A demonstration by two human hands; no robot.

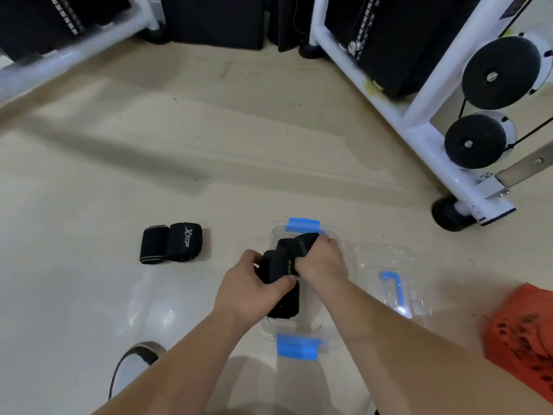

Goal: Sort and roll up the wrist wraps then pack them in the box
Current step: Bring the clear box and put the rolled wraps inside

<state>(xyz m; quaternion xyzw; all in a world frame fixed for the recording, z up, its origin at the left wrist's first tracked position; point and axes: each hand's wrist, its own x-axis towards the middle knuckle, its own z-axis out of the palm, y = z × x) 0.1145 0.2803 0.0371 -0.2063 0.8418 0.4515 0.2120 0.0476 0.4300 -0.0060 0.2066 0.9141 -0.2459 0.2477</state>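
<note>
A clear plastic box [335, 235] with blue clips stands on the floor in front of me. Over it, my left hand [250, 287] grips a rolled black wrist wrap with green lettering [276, 269]. My right hand [321, 259] grips another black wrap [302, 242] right beside it, over the far end of the box. A further black roll [285, 304] lies inside the box under my hands. Two rolled black wraps [170, 242] lie side by side on the floor to the left, one with white lettering.
The box's clear lid [392, 283] with a blue handle lies on the floor just right of the box. White gym machine frames [419, 127] with black pulleys stand at the back and right. My shoe [134, 363] is at the lower left; orange fabric [520, 330] at the right.
</note>
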